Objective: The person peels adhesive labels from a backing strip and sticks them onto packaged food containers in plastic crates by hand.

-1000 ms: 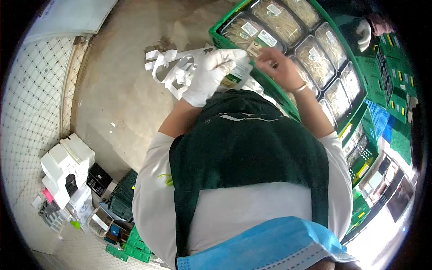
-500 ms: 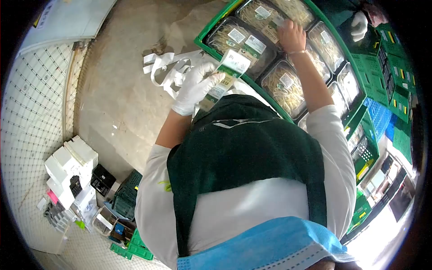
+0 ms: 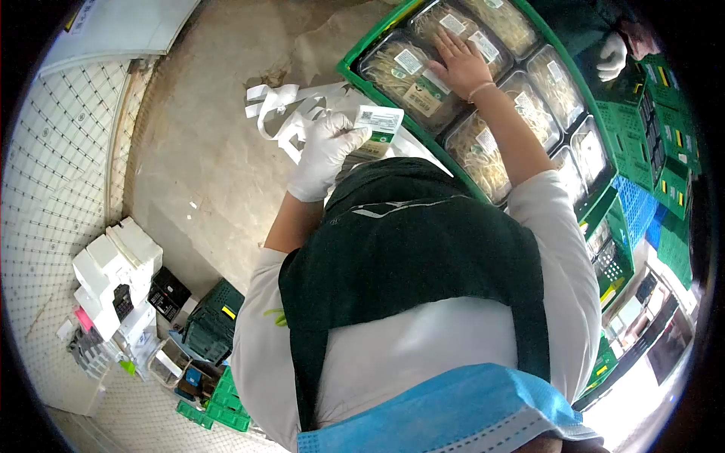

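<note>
A bunch of labels (image 3: pixel 380 119) stands at 12 o'clock on my remote feed, pinched between the thumb and fingers of the gloved left hand (image 3: pixel 320 158). At 1 o'clock, the bare right hand (image 3: pixel 462 69) lies palm down on a pack (image 3: pixel 427 29), fingers extended and spread, gripping nothing that I can make out. From my distant seat I judge the labels light, thin and bendy, apt to curl or crease and perhaps tacky behind, best taken by one edge. The packs look light too, their clear lids smooth, slippery and likely to dent, so a flat, gentle palm suits them. Around them runs a green crate (image 3: pixel 375 38), cut off at the top of my view. White strips (image 3: pixel 283 94) trail at 11 o'clock, beside the glove; whether they join the labels I cannot tell. Also hidden from me are the glove's far fingers, the label count and whatever lies under the bare palm; the print is too small to read. At 2 o'clock, a co-worker's gloved hand (image 3: pixel 612 57) shows, its owner lost in shadow.
</note>
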Demonstrator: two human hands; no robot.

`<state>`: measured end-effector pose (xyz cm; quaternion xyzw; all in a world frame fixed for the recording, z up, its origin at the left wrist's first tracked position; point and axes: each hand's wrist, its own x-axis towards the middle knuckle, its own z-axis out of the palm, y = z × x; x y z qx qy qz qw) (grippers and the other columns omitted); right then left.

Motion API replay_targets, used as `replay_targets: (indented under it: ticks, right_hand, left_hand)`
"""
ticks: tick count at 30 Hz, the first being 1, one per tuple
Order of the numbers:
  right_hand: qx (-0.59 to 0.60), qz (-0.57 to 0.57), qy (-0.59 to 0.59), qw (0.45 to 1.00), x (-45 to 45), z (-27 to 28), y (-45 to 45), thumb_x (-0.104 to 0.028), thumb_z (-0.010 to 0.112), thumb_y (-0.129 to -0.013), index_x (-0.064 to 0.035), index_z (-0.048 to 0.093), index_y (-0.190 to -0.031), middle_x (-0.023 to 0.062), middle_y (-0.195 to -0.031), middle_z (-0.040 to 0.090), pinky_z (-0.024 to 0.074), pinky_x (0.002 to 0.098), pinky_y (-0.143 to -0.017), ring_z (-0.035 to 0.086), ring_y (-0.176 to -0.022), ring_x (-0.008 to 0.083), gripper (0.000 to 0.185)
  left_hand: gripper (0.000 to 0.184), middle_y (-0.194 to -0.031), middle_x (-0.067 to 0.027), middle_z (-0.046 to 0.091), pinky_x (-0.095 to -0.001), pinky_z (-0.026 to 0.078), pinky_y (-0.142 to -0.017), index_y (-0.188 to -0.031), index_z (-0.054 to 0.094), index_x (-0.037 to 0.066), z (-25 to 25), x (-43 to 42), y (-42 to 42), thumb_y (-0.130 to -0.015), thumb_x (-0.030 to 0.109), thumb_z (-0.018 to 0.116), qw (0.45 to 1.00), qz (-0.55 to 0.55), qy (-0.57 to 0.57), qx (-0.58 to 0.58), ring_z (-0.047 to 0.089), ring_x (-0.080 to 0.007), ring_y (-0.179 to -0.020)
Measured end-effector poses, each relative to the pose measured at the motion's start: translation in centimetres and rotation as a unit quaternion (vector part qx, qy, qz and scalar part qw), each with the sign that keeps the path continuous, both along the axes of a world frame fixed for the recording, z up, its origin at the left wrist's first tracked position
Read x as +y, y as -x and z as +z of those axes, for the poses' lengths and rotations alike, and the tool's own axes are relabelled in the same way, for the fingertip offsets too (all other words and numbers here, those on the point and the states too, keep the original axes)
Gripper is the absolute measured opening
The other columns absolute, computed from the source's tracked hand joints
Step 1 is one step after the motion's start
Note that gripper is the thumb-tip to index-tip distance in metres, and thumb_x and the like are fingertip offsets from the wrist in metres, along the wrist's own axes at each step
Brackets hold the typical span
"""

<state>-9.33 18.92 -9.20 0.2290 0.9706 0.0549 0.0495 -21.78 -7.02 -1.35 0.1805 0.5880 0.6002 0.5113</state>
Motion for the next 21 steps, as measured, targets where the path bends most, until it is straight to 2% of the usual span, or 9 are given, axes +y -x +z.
replay_targets:
  ticks: [1,5,6,7,9,11,17,18,21]
  right_hand:
    - [0.013,-0.001,0.008,1.0,0.0,-0.2,-0.1,-0.05,0.027,-0.086,-0.0135,0.016,-0.133,0.0007,-0.139,0.014,0.0156,0.0371,-0.103,0.016,-0.127,0.018,0.061]
    - [-0.024,0.018,0.052,0.998,0.8,0.6,-2.7,-0.053,0.024,-0.085,-0.0126,0.016,-0.133,0.0006,-0.139,0.012,0.0144,0.0375,-0.103,0.014,-0.127,0.0177,0.063]
    - [0.025,0.035,0.033,0.999,0.6,1.0,-3.3,-0.048,0.035,-0.084,-0.0097,0.03,-0.128,0.0059,-0.134,0.028,0.025,0.0369,-0.099,0.029,-0.122,0.0207,0.059]
    - [0.025,0.036,0.031,0.999,-0.3,2.4,-3.7,-0.048,0.035,-0.084,-0.0097,0.03,-0.128,0.0059,-0.134,0.028,0.025,0.0369,-0.099,0.029,-0.122,0.0207,0.059]
    - [0.146,-0.052,0.331,0.931,-2.7,6.1,-4.6,-0.039,0.05,-0.08,-0.0061,0.048,-0.114,0.0117,-0.114,0.051,0.04,0.0341,-0.087,0.05,-0.104,0.0238,0.047]
    - [0.215,-0.016,0.447,0.868,-7.2,10.1,-4.3,-0.022,0.064,-0.072,-0.0048,0.058,-0.097,0.013,-0.099,0.057,0.0444,0.0316,-0.075,0.056,-0.089,0.0243,0.031]
    - [0.335,-0.026,0.393,0.856,-8.7,10.1,-5.3,-0.016,0.066,-0.068,-0.0053,0.062,-0.082,0.0079,-0.077,0.061,0.0464,0.0286,-0.064,0.057,-0.07,0.0197,0.018]
    - [0.363,0.015,0.284,0.888,-5.8,9.0,-5.7,-0.011,0.064,-0.068,-0.0071,0.063,-0.08,0.0071,-0.075,0.061,0.0467,0.0284,-0.062,0.058,-0.068,0.0194,0.012]
    - [0.357,-0.15,0.216,0.896,5.9,10.6,-5.5,-0.021,0.057,-0.074,-0.0028,0.056,-0.091,0.0146,-0.083,0.06,0.0459,0.0336,-0.065,0.059,-0.075,0.0269,0.025]
  left_hand:
    - [0.007,-0.08,-0.0065,0.059,-0.0235,0.045,-0.064,-0.083,0.057,-0.001,0.2,0.1,0.1,-0.077,0.001,0.053,0.998,-0.021,0.001,0.051,0.055,-0.011,-0.072]
    - [0.026,-0.098,-0.0098,0.057,-0.0256,0.045,-0.076,-0.101,0.051,-0.004,2.1,0.8,-0.9,-0.076,-0.008,0.044,0.993,-0.005,-0.059,-0.1,0.055,-0.0126,-0.085]
    - [0.026,-0.098,-0.0098,0.057,-0.0256,0.045,-0.076,-0.101,0.051,-0.004,2.5,1.4,-1.4,-0.076,-0.008,0.044,0.993,-0.005,-0.061,-0.1,0.055,-0.0126,-0.085]
    - [0.03,-0.1,-0.0095,0.056,-0.0251,0.043,-0.079,-0.104,0.049,-0.004,2.9,2.1,-1.9,-0.076,-0.009,0.043,0.991,0.011,-0.087,-0.104,0.054,-0.0128,-0.087]
    - [0.033,-0.103,-0.0091,0.055,-0.0247,0.042,-0.082,-0.107,0.047,-0.004,2.9,2.7,-2.1,-0.075,-0.01,0.041,0.987,0.026,-0.114,-0.106,0.053,-0.0129,-0.09]
    - [0.029,-0.101,-0.0084,0.056,-0.0232,0.039,-0.083,-0.107,0.048,-0.003,2.3,3.2,-2.6,-0.079,-0.007,0.042,0.994,-0.076,-0.076,-0.037,0.052,-0.0121,-0.091]
    - [0.011,-0.078,-0.0011,0.058,-0.0196,0.041,-0.063,-0.083,0.056,0.0,3.0,5.3,-3.6,-0.079,0.01,0.057,0.983,-0.119,0.032,0.136,0.05,-0.0059,-0.069]
    - [0.013,-0.077,-0.001,0.058,-0.019,0.041,-0.062,-0.081,0.055,0.0,3.1,5.6,-3.5,-0.078,0.011,0.059,0.967,-0.156,0.056,0.192,0.05,-0.0055,-0.068]
    - [0.009,-0.078,-0.0024,0.058,-0.019,0.041,-0.061,-0.083,0.055,0.0,2.3,6.2,-3.9,-0.078,0.007,0.057,0.996,-0.084,0.024,0.011,0.05,-0.0057,-0.066]
